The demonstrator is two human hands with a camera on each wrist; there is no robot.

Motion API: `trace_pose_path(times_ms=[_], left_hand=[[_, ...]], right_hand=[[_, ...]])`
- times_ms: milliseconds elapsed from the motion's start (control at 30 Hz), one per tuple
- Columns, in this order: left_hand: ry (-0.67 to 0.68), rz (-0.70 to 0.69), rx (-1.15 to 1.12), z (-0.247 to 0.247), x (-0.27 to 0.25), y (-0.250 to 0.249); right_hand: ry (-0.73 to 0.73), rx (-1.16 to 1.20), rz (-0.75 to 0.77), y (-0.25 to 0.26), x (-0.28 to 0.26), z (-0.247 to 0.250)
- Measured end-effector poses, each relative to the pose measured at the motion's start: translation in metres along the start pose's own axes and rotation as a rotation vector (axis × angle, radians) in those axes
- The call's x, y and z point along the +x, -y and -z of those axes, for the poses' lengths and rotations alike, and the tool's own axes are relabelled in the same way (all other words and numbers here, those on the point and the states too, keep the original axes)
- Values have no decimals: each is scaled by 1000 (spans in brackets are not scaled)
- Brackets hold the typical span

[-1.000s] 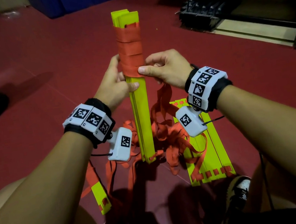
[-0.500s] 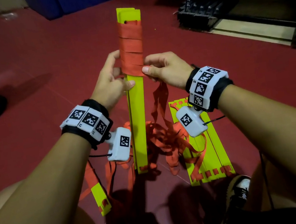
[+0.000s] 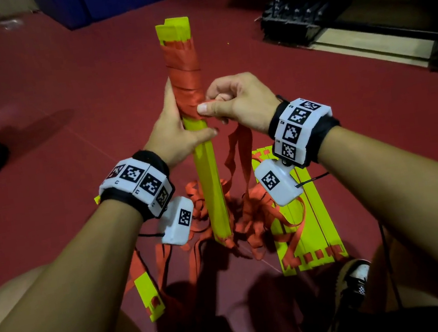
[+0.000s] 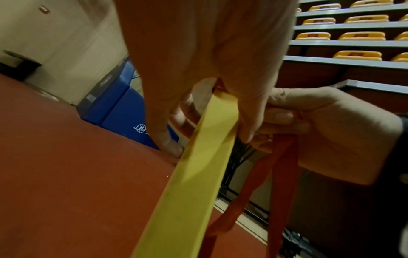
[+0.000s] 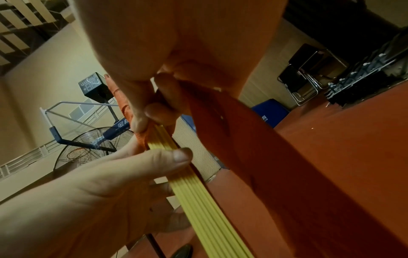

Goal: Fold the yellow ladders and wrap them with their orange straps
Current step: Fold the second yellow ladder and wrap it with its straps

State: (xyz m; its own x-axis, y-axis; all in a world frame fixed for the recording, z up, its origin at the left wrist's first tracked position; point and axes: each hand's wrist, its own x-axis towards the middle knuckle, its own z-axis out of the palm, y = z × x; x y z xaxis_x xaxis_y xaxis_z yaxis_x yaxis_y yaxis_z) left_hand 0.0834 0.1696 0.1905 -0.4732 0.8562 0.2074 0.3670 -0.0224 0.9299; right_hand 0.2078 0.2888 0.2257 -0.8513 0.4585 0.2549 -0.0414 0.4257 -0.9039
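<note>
Folded yellow ladder (image 3: 207, 173) upright on the red floor (image 3: 61, 104), gripped mid-length by left hand (image 3: 173, 135), fingers curled round it; orange strap (image 3: 185, 80) coiled over the upper part, pinched by right hand (image 3: 237, 103).

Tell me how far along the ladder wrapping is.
Done: the stacked yellow plastic ladder bundle stands upright, its upper part already bound in orange strap windings. In hand: the left hand grips the bundle below the windings while the right hand pinches the strap at their lower edge. Left: loose orange strap still piled on the floor, and a second flat yellow ladder stack lies unwrapped.
</note>
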Motion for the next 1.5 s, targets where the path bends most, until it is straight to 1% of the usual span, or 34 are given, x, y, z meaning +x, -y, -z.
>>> trace_pose_path(times_ms=[67,133,233,333,400,500,633,767,833,967,1067,1167,1267,1333,1400,1500], left_hand=[[-82,33,57,3,3,7],[-116,43,50,4,3,5],[-109,40,28,6,2,-2],[-76,68,-119,5,-2,-10],[-61,102,-156,4,-4,-14],[-24,145,-162,5,-6,-18],[42,125,-59,2,-10,-23],[14,117,-67,-2,-12,-22],[-1,100,-78,-2,-9,-19],[-47,70,-138,0,-3,-15],[-54,45,-153,2,-5,-15],[3,20,-135,4,-7,-19],[116,-3,-133,0,-8,-22],[143,8,-129,-2,-7,-16],[108,45,-72,-2,-7,-12],[17,82,43,1,-3,-5]], right_hand=[[-15,-8,-9,-1,1,0],[-13,3,-16,-3,1,0],[18,5,-36,-9,4,1],[111,-40,-60,-9,2,4],[146,-54,-40,-6,0,5],[90,-57,-30,-4,0,5],[30,-106,-44,-11,4,1],[-68,-180,-101,-19,8,3],[-53,-209,-106,-19,7,4],[20,-122,-89,-15,4,7],[61,-93,-98,-13,4,10],[25,-85,-99,-10,3,9],[-5,-98,-85,-8,3,4],[-6,-112,-80,-5,2,0],[-11,-143,-68,-3,3,-4],[-20,-153,-61,0,3,-5]])
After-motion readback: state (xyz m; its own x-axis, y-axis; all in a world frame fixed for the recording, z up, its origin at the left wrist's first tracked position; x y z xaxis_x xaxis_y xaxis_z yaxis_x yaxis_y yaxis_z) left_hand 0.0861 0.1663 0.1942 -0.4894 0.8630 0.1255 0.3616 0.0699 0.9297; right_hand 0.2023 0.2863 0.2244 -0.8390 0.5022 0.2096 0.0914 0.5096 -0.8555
